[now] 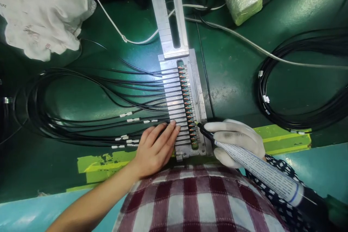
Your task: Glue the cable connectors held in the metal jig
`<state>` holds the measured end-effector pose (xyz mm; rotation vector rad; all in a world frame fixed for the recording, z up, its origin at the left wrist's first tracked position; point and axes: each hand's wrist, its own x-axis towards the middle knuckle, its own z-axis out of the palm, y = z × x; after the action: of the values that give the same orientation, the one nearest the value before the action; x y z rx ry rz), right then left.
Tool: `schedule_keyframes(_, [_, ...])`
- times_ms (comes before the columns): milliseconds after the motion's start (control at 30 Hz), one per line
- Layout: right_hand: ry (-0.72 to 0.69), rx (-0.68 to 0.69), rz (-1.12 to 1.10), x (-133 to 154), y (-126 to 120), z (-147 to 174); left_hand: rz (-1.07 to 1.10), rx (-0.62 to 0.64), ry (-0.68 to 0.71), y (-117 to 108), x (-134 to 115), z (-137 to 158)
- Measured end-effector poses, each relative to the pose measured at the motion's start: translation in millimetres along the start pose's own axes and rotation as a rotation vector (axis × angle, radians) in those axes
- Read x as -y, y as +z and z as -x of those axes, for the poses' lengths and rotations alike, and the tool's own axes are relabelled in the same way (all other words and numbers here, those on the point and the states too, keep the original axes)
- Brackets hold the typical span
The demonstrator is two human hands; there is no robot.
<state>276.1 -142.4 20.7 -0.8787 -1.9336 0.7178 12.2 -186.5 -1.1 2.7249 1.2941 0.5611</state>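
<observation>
Flat and aimed

Bare left hand (155,150) lies flat, probably steadying thin black cables (33,98) across a silver metal fixture (170,66); white-gloved right hand (239,139) grips a white printed tube (261,171), black nozzle (206,133) angled beside small green connectors (186,98), seemingly for precision.

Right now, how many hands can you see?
2: the bare left hand, laid over the cables at the metal plate, and the gloved right hand, holding a tube.
</observation>
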Motion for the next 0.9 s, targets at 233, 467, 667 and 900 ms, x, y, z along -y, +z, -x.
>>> schedule_keyframes(233, [0.013,0.007,0.010,1.9,-1.0,-2.3,0.008,-0.016,-0.014,-1.7,-0.7,-0.6])
schedule_keyframes(467, [0.027,0.002,0.016,1.0,-0.2,-1.0,0.026,-0.016,-0.019,0.4,-0.4,0.1])
schedule_keyframes(667, [0.012,0.039,0.020,3.1,-3.4,-3.4,0.024,-0.013,-0.022,-0.6,-0.3,-0.8])
schedule_keyframes(900, [-0.008,0.037,0.039,2.7,-3.9,-0.9,0.025,-0.014,-0.024,-0.9,-0.7,-1.3])
